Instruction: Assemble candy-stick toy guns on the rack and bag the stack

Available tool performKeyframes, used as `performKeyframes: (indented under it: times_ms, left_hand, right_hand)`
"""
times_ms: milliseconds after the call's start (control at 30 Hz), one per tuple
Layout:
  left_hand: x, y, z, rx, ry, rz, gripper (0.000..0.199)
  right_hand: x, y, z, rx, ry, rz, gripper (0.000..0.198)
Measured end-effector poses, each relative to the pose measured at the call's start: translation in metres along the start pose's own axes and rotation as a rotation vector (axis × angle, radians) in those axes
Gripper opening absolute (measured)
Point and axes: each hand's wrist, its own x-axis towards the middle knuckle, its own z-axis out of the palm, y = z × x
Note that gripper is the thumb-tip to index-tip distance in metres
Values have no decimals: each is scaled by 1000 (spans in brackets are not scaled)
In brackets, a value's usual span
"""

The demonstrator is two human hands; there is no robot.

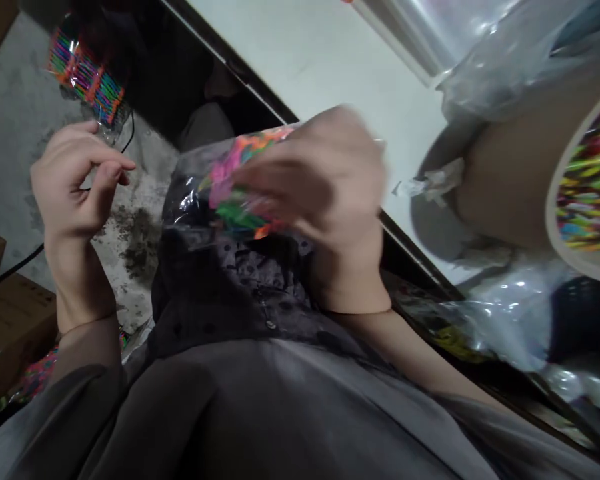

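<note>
My right hand [325, 180], blurred by motion, is closed around a clear plastic bag [187, 200] above my lap. Pink, orange and green pieces [243, 213] show in the bag; blur hides their exact kind. On the left, my left hand [77, 180] is raised over the floor with thumb and index finger drawn together in a pinch. Whether anything thin is between those fingertips cannot be made out. Beyond that hand, a clear packet of multicoloured thin pieces [87, 73] with orange bands across it appears at the upper left.
A white tabletop [330, 60] runs along the upper right, with clear plastic sheets [425, 27] on it. At the right is a round tub [553, 200] of colourful slender pieces. Cardboard boxes [17, 327] and a black cable [13, 270] lie at the left.
</note>
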Motion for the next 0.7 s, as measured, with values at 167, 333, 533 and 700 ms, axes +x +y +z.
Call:
performKeyframes:
  times_ms: [167,333,533,700]
  left_hand:
    - [19,9,15,22,-128,104,25]
    - [41,16,46,200,-452,200,38]
    - [44,30,73,369,-793,360,36]
    - [40,37,91,406,-814,331,32]
  right_hand:
    - [12,-41,72,173,-457,-234,36]
    - [3,-61,110,273,-544,-319,22]
    - [9,-62,103,295,-696,-274,20]
    - [8,-65,106,324,-715,-306,18]
